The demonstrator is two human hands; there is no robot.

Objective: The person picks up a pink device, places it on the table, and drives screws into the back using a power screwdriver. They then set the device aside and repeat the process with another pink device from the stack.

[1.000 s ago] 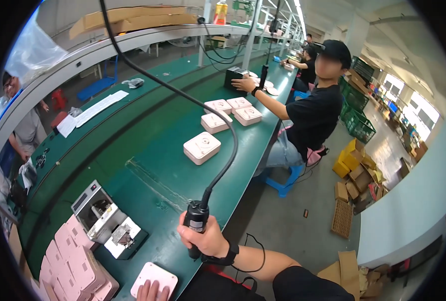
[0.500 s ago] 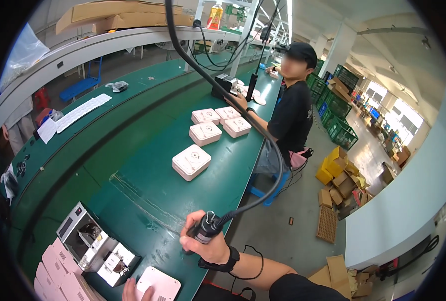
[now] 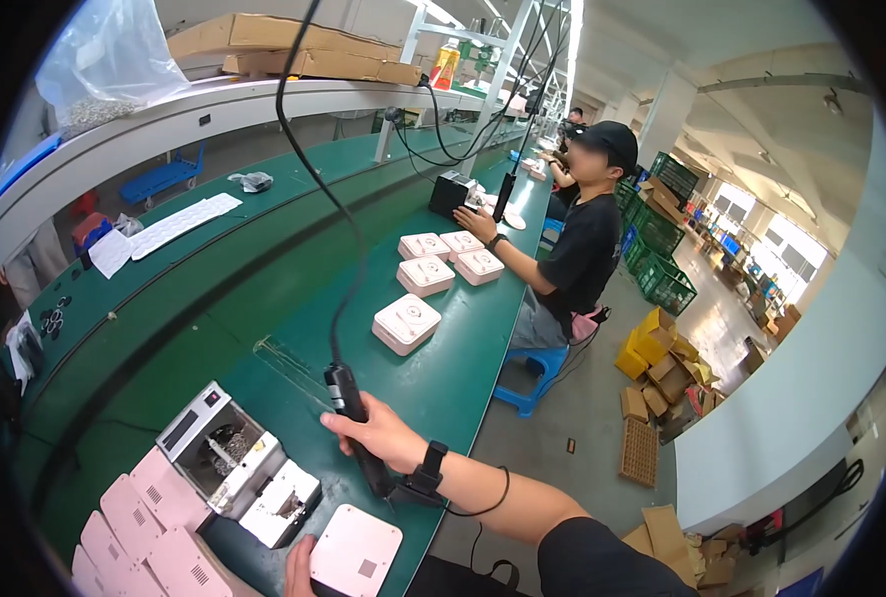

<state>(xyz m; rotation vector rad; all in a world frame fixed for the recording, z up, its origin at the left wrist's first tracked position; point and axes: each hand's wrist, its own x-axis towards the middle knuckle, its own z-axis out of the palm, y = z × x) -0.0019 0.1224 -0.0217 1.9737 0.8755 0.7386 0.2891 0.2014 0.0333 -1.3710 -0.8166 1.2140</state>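
My right hand [image 3: 388,438] is wrapped round a black electric screwdriver [image 3: 341,386], tilted over the bench with its cable running up. Its lower end points down toward a pale pink square housing [image 3: 359,545] at the near bench edge. My left hand [image 3: 300,567] holds that housing at its left side; only some fingers show, the rest is cut off by the frame. The housing lies face down, with a small grey square patch and holes near its corners. Beside it stands a screw feeder [image 3: 229,448] with loose screws in its open bin.
Several pink housings [image 3: 169,493] are stacked left of the feeder. Further up the green bench [image 3: 298,328] stand several pale boxes [image 3: 406,323]. A co-worker [image 3: 597,239] sits at the right on a blue stool [image 3: 530,378]. Cartons [image 3: 662,373] and green crates [image 3: 662,249] stand on the floor.
My right hand has turned the screwdriver more upright and brought it left, toward the housing. The view has shifted, so the bench things sit further right. My left hand stays on the housing.
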